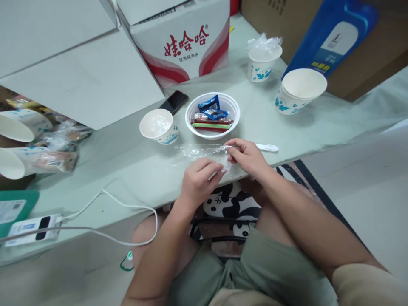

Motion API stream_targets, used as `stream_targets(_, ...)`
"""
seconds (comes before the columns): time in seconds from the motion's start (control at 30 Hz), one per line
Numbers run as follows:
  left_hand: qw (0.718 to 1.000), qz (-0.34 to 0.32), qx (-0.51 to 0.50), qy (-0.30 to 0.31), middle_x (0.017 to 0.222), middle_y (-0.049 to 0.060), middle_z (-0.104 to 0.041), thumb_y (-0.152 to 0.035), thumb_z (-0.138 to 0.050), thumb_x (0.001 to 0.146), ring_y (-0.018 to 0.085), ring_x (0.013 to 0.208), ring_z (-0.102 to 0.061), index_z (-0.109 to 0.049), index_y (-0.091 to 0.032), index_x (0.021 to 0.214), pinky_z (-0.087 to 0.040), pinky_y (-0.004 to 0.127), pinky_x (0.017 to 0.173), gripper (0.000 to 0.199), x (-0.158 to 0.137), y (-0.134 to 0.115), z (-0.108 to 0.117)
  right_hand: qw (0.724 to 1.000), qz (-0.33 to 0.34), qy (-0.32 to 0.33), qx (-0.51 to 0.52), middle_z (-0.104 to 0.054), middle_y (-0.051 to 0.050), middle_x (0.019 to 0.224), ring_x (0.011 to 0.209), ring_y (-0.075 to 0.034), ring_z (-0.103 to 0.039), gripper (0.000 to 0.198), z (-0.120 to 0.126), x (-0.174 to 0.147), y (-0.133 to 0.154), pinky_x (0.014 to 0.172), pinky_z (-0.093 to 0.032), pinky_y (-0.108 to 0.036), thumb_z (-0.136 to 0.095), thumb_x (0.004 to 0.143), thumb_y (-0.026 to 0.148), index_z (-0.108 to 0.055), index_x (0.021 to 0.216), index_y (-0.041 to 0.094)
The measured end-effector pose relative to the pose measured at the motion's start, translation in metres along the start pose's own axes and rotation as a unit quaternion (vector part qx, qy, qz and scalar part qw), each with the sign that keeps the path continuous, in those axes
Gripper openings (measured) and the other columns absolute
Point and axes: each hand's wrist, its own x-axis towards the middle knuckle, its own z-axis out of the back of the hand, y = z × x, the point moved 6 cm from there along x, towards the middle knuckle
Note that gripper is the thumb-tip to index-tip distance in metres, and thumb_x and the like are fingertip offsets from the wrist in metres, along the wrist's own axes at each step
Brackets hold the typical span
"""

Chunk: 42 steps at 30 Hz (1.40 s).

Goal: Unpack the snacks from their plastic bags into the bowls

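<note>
Both hands hold a clear, crinkled plastic bag (199, 152) at the table's near edge. My left hand (202, 176) pinches its lower right end, fingers closed. Just above and to the right, my right hand (245, 155) grips the upper right corner between thumb and fingers. Beyond the hands stands a white bowl (212, 135) with small blue packets (216, 114) and thin red and green wrapped sticks (212, 124) in it. A paper cup (167, 136) with clear plastic inside is left of the bowl. Partly behind my right hand lies a white plastic utensil (267, 148).
A black phone (175, 102) lies behind the cup. Stacked paper cups (291, 106) and a plastic-filled cup (263, 70) stand at the back right, near a blue container (331, 38). White and red cartons (188, 42) rise behind. A white cable (127, 206) loops over the front edge from a white device (32, 229).
</note>
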Motion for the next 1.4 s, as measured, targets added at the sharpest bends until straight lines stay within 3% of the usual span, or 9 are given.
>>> stream_targets(0.33,0.998,-0.032,0.058,0.002,0.072,0.001,-0.068,-0.024,-0.063,0.096,0.009,0.060,-0.060,-0.069,-0.021,0.081,-0.046,0.018,0.056,0.017,-0.034,-0.002,0.004,0.999,-0.034,-0.042,0.001,-0.058,0.005,0.058,0.052,-0.012,-0.057,0.013,0.019,0.007,-0.006,0.056,-0.050,-0.025,-0.059,0.082,0.021,-0.065,0.094,0.022)
stream_targets(0.5,0.993,-0.085,0.074,0.027,0.067,0.000,-0.065,-0.017,-0.064,0.093,0.008,0.056,-0.054,-0.066,-0.021,0.081,-0.040,0.020,0.053,0.013,-0.047,-0.010,0.002,0.998,-0.045,-0.048,-0.008,-0.059,0.005,0.056,0.050,-0.011,-0.055,0.017,0.024,0.008,-0.008,0.054,-0.047,-0.024,-0.058,0.080,0.018,-0.064,0.096,0.022)
stream_targets(0.67,0.990,-0.124,0.064,-0.013,0.063,-0.002,-0.063,-0.010,-0.067,0.086,0.009,0.053,-0.053,-0.060,-0.022,0.084,-0.039,0.022,0.053,0.014,-0.055,-0.019,0.015,0.994,-0.055,-0.091,0.013,-0.055,0.007,0.052,0.045,-0.009,-0.050,0.015,0.033,0.011,-0.005,0.048,-0.042,-0.022,-0.055,0.078,0.017,-0.062,0.090,0.022)
stream_targets(0.77,0.988,-0.139,0.041,-0.052,0.058,-0.003,-0.057,-0.009,-0.064,0.082,0.010,0.049,-0.048,-0.054,-0.023,0.076,-0.036,0.024,0.050,0.018,-0.057,-0.022,0.028,0.989,-0.066,-0.130,0.030,-0.052,0.008,0.052,0.043,-0.008,-0.047,0.012,0.041,0.012,-0.003,0.046,-0.040,-0.021,-0.054,0.077,0.017,-0.059,0.087,0.022)
stream_targets(0.87,0.986,-0.148,0.013,-0.071,0.055,-0.004,-0.051,-0.006,-0.061,0.073,0.010,0.046,-0.043,-0.046,-0.023,0.069,-0.032,0.025,0.046,0.023,-0.057,-0.024,0.034,0.986,-0.090,-0.131,0.055,-0.057,0.006,0.059,0.046,-0.009,-0.053,0.015,0.042,0.012,-0.004,0.046,-0.040,-0.021,-0.054,0.076,0.016,-0.057,0.089,0.022)
stream_targets(1.07,0.978,-0.207,0.030,0.019,0.049,-0.005,-0.040,-0.011,-0.058,0.069,0.010,0.044,-0.033,-0.039,-0.022,0.057,-0.023,0.030,0.044,0.025,-0.065,-0.044,0.007,0.973,-0.133,-0.117,0.150,-0.066,0.003,0.075,0.055,-0.010,-0.062,0.016,0.039,0.012,-0.008,0.053,-0.048,-0.022,-0.055,0.080,0.020,-0.057,0.095,0.024)
stream_targets(1.17,0.970,-0.236,0.023,0.043,0.049,-0.005,-0.033,-0.012,-0.058,0.069,0.011,0.044,-0.029,-0.037,-0.021,0.053,-0.019,0.032,0.044,0.028,-0.073,-0.053,-0.007,0.973,-0.115,-0.132,0.150,-0.070,0.000,0.082,0.056,-0.009,-0.060,0.009,0.043,0.015,-0.009,0.054,-0.050,-0.022,-0.055,0.089,0.029,-0.056,0.096,0.024)
stream_targets(1.3,0.972,-0.222,0.046,0.063,0.050,-0.005,-0.036,-0.014,-0.058,0.075,0.010,0.045,-0.031,-0.040,-0.021,0.054,-0.021,0.030,0.043,0.028,-0.071,-0.049,-0.014,0.984,-0.069,-0.133,0.095,-0.070,-0.002,0.091,0.057,-0.010,-0.059,0.019,0.047,0.018,-0.013,0.051,-0.050,-0.023,-0.055,0.093,0.044,-0.056,0.098,0.026)
stream_targets(1.4,0.977,-0.189,0.067,0.070,0.050,-0.005,-0.041,-0.014,-0.058,0.078,0.010,0.044,-0.035,-0.044,-0.021,0.056,-0.026,0.029,0.043,0.027,-0.065,-0.042,-0.016,0.991,-0.028,-0.100,0.085,-0.068,-0.003,0.113,0.074,-0.014,-0.067,0.020,0.046,0.018,-0.016,0.070,-0.060,-0.033,-0.059,0.091,0.040,-0.055,0.107,0.029)
